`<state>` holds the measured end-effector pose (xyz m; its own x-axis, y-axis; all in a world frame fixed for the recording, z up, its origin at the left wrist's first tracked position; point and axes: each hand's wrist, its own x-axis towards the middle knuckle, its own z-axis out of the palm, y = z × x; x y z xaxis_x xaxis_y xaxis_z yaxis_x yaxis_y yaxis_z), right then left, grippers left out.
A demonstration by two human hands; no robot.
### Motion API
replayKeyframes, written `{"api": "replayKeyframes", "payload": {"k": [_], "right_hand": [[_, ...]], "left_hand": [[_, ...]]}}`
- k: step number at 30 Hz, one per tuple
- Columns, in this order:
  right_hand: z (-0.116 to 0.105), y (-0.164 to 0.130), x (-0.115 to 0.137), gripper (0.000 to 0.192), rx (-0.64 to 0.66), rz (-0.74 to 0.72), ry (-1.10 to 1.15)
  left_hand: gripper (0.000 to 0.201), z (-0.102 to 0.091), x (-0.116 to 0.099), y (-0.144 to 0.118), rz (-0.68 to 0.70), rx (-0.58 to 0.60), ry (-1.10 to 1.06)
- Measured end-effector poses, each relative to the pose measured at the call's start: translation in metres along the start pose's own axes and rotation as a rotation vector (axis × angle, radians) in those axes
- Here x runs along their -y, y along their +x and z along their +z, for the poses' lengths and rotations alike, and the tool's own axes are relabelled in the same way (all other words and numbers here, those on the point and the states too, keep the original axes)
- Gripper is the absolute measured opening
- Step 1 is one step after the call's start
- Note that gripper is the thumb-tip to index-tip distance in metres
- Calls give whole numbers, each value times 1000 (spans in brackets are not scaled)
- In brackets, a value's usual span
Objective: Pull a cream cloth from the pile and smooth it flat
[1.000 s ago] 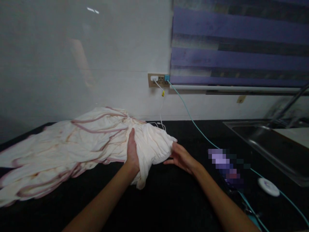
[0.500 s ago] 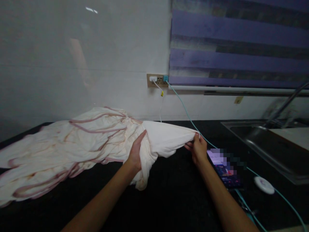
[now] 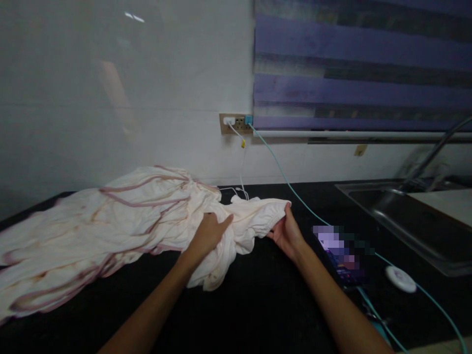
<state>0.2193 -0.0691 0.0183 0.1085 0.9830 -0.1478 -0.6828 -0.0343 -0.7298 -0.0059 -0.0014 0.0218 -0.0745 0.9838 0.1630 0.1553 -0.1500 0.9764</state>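
Note:
A cream garment [image 3: 140, 221] with pinkish trim lies rumpled across the left half of the dark counter. Its narrower right end is stretched out low over the counter, with small gathers near the edge. My right hand [image 3: 288, 233] grips that end, thumb on top and fingers partly under the cloth. My left hand [image 3: 208, 233] holds the bunched middle; the thumb lies over the fabric while the other fingers are mostly hidden. A loose fold hangs toward me below my left hand.
A lit phone [image 3: 339, 255] lies right of my right forearm, near a white round object [image 3: 400, 279]. A teal cable [image 3: 280, 169] and a white cable run down from the wall socket [image 3: 234, 124]. The sink [image 3: 398, 216] is at the right.
My right hand has moved left and closer to my left hand, so the taut cloth is now shorter and gathered. The left hand has turned palm-down. White cable ends now show behind the cloth.

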Motion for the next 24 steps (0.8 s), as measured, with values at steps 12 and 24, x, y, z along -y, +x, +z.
{"api": "replayKeyframes", "payload": {"k": [12,24], "right_hand": [[-19,22,-9,31,-73,-84,-8],[-12,9,9,25,-335,-239,4]], "left_hand": [[34,-16,-15,3,262,-188,623],[27,40,-19,-86,667,665,606]]}}
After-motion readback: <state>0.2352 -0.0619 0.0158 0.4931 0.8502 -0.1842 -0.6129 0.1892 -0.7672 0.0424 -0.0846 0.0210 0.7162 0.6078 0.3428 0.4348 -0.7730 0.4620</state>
